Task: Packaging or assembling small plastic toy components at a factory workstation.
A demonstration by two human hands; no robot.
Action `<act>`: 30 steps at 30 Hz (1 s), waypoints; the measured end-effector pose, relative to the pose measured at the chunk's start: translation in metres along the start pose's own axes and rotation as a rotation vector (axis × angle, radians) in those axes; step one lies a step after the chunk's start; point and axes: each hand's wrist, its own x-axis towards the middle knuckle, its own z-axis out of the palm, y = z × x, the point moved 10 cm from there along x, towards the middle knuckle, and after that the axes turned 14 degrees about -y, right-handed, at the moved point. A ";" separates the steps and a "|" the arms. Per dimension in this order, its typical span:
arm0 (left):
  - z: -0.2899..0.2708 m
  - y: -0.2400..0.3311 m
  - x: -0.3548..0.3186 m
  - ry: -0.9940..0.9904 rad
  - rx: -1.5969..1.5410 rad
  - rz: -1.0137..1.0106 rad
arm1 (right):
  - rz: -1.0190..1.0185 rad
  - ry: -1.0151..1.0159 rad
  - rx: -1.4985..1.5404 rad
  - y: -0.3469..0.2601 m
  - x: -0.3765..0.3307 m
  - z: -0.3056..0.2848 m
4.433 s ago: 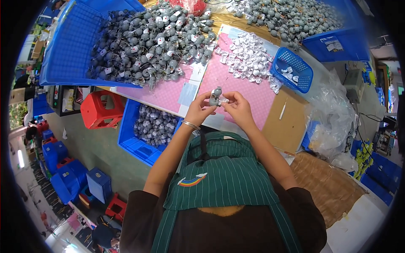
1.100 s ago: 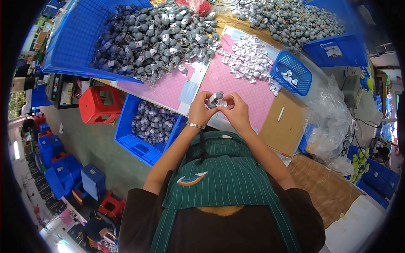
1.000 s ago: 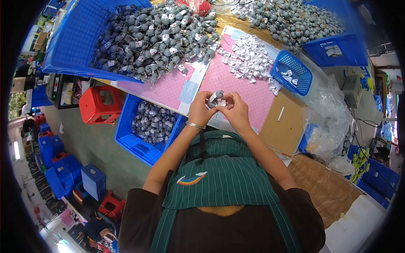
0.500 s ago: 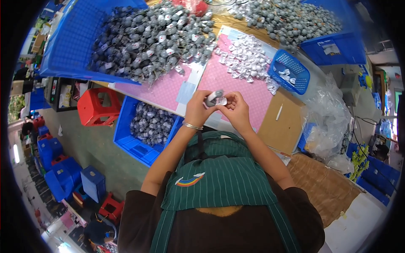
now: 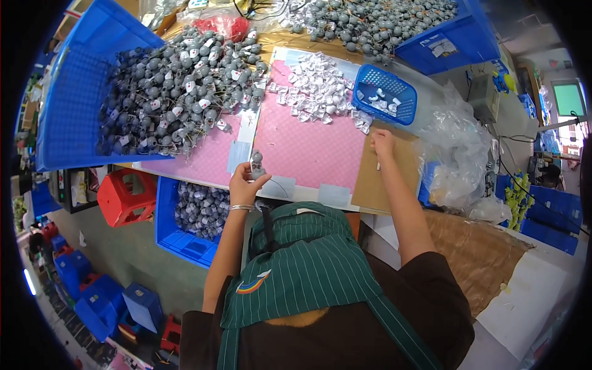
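Near the table's front edge, my left hand [image 5: 245, 185] is closed round a small grey figure [image 5: 257, 164] of stacked rounded parts, pinched between thumb and fingers. My right hand [image 5: 383, 143] is over the brown cardboard [image 5: 398, 185] at the right, fingers curled together; what they hold, if anything, is hidden. Just beyond it lies a pile of small white pieces [image 5: 320, 89] on the pink mat [image 5: 308, 154]. A white pen [image 5: 378, 166] shows partly beside my right wrist.
A blue crate [image 5: 74, 117] spills grey figures at the left; another blue crate [image 5: 453, 46] stands far right. The blue basket [image 5: 404, 111] holds a few white pieces. Below the table's left edge are a red stool [image 5: 117, 197] and a blue bin [image 5: 166, 216]. Clear plastic bags [image 5: 459, 148] lie at the right.
My hands have come apart from working together on the grey figure. The left keeps it, while the right has moved off to the cardboard beside the white pile. The whole view has shifted.
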 end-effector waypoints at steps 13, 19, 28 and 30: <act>0.032 -0.011 0.009 -0.097 -0.258 -0.050 | -0.450 0.081 -0.738 -0.063 -0.043 0.080; 0.045 0.008 0.014 -0.196 -0.016 0.051 | -0.518 -0.319 -0.290 -0.082 -0.129 0.167; 0.061 0.049 0.006 -0.311 0.114 0.182 | -0.115 -0.712 0.195 -0.077 -0.176 0.230; 0.060 0.042 0.003 -0.291 0.032 0.185 | -0.153 -0.719 0.200 -0.080 -0.179 0.232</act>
